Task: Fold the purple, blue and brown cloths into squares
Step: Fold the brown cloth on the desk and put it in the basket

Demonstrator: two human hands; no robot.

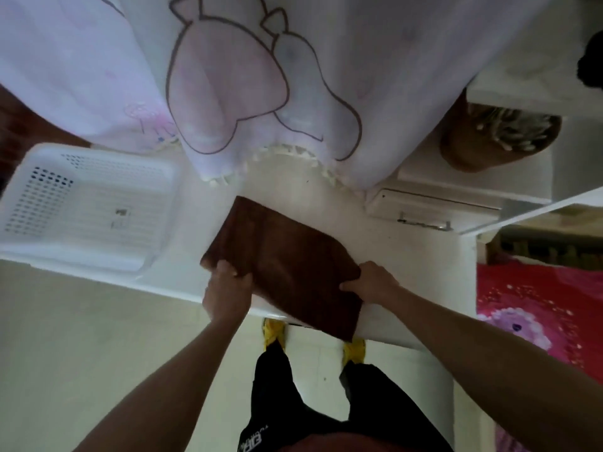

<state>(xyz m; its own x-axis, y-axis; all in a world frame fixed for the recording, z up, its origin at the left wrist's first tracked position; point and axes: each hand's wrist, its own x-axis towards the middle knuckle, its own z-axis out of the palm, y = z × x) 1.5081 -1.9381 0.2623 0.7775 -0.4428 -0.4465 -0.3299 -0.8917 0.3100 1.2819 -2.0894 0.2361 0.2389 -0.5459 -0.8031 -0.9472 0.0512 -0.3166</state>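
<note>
Brown cloth [287,252] in both hands [228,288] [370,282]

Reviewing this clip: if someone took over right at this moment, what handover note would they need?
Left hand grips the near left corner of the brown cloth; right hand pinches its right edge.
The cloth lies on the white table, its near end hanging over the edge, right of a white basket.
It looks oblong, not yet square.
Purple and blue cloths are out of view, so their state is unknown.
Left: finish squaring the brown cloth.
</note>
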